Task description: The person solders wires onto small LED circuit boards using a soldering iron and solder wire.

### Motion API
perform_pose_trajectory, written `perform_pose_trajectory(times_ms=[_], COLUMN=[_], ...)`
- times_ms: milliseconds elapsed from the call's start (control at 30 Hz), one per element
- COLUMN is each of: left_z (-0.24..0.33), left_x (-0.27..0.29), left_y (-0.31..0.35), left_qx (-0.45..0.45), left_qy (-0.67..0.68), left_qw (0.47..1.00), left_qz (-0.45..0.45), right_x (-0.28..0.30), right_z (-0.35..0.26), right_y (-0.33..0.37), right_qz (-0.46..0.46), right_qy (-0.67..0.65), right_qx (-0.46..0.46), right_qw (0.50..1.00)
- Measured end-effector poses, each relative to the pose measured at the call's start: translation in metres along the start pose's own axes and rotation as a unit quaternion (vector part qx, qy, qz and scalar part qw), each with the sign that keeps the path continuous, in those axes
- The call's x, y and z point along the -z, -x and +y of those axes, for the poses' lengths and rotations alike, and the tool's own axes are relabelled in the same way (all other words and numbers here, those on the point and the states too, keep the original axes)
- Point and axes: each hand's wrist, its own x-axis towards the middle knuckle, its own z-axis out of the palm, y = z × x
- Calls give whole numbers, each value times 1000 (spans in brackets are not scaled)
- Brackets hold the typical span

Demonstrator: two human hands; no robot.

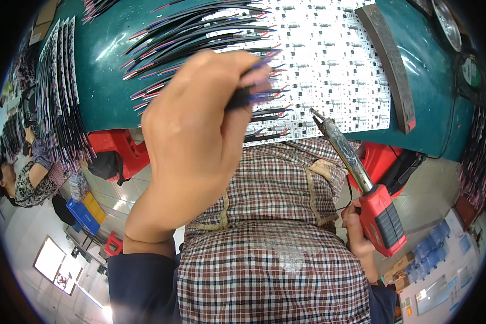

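Note:
My left hand (200, 135) is raised close to the camera, fingers closed on a thin black cable with coloured wire ends (254, 94). My right hand (356, 232) grips the red and black handle of a soldering iron (362, 183); its metal tip points up toward the near edge of a white panel of small circuit boards (329, 59). Rows of black cables with red and blue ends (200, 32) lie across the panel and the green table (102, 65). A checked apron (275, 232) covers my front.
A dark metal bar (394, 65) rests on the panel's right edge. More strips and cables are stacked at the table's left end (59, 81). Red stools (119, 148) stand under the table. Another person (32, 178) sits at the left.

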Motion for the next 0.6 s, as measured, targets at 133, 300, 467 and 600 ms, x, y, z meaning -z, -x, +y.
perform_pose_trajectory(times_ms=[133, 300, 467, 600], left_z=[19, 14, 11, 10], left_x=[-6, -25, -29, -32], left_y=[14, 31, 29, 28], left_qx=[160, 153, 133, 160], left_qy=[131, 137, 99, 96], left_qw=[967, 961, 970, 965], left_qz=[-148, -184, -177, -182], right_x=[2, 1, -2, -7], right_z=[4, 3, -1, 0], right_y=[5, 7, -2, -7], right_qz=[-6, -7, -25, -23], right_qy=[-41, -34, -40, -9], right_qx=[-7, -8, 14, 54], right_qw=[999, 999, 999, 998])
